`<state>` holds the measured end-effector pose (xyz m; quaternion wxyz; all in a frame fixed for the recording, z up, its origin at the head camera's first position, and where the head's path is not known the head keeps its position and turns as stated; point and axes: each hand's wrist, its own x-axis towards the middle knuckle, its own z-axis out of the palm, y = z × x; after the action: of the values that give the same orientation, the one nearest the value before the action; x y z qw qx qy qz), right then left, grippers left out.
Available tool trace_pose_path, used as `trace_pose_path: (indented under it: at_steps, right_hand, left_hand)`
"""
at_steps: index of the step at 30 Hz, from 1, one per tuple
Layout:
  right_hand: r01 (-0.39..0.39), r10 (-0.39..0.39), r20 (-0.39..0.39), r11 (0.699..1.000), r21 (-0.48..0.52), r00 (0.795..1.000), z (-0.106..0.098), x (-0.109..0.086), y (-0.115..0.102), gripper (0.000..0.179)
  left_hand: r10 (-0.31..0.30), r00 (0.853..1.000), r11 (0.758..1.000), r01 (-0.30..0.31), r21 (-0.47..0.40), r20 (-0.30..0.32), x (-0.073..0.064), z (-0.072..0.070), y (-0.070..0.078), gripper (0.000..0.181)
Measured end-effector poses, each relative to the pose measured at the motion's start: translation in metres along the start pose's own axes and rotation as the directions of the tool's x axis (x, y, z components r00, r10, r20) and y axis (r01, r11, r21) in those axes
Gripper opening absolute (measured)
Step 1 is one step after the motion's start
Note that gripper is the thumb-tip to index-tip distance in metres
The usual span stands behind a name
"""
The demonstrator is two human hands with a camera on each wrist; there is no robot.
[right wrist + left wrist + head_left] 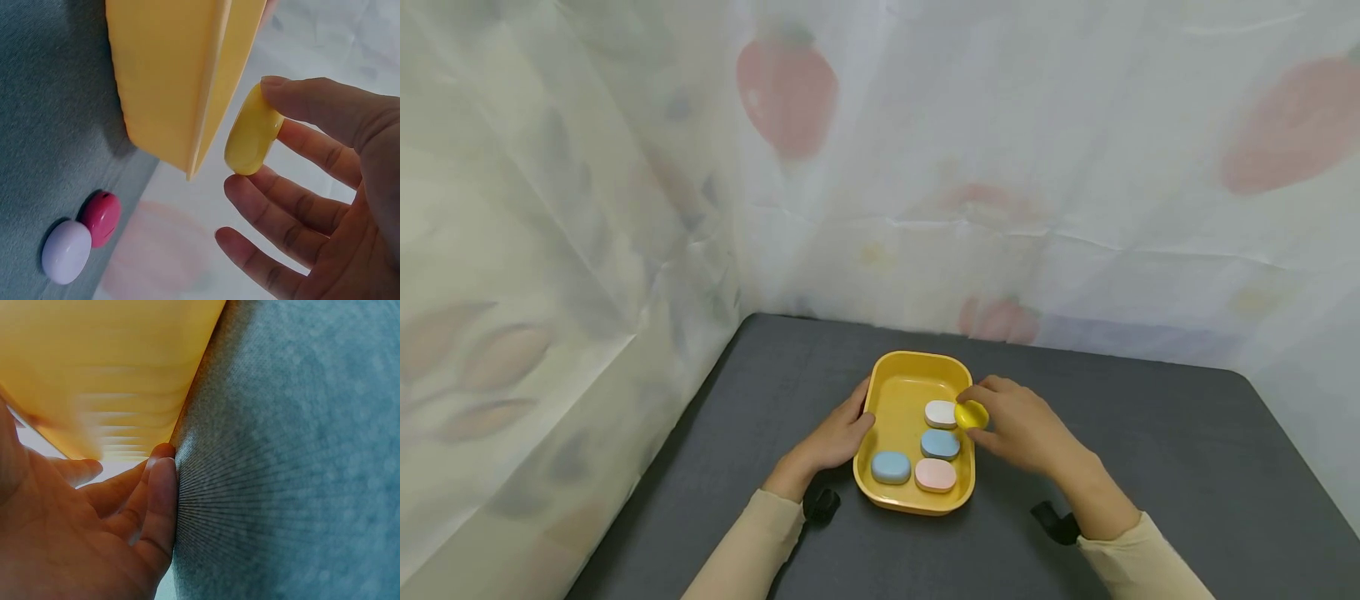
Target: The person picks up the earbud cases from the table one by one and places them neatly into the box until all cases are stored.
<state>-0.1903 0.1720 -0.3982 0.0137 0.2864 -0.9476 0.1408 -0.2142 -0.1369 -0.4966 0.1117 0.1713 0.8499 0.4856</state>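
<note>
A yellow rectangular tray [891, 392] with rounded corners sits on the dark table. My left hand [835, 433] holds its left side, thumb over the rim and fingers along the outer wall [119, 369]. Between thumb and fingers, my right hand [1026, 425] pinches a glossy yellow oval piece [253, 131], just over the tray's right rim. Inside the tray lie a white oval piece [941, 414], a blue one [940, 444], a pink one [936, 475] and a second blue one [891, 467] at the lower left.
Beyond the tray's right side, a magenta oval piece [101, 219] and a lavender one [66, 252] lie side by side on the table [1165, 467]; the right hand hides them in the head view. A printed curtain [1037, 167] hangs along the table's back and left edges.
</note>
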Motion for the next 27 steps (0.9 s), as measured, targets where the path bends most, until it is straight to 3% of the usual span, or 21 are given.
trace_pose_path:
  at_steps: [27]
  right_hand:
    - [0.081,-0.082,0.019,0.996,0.029,0.996,0.017,0.021,-0.022,0.038]
  left_hand:
    - [-0.013,1.0,1.0,0.013,-0.003,0.002,0.0,0.0,0.002,0.064]
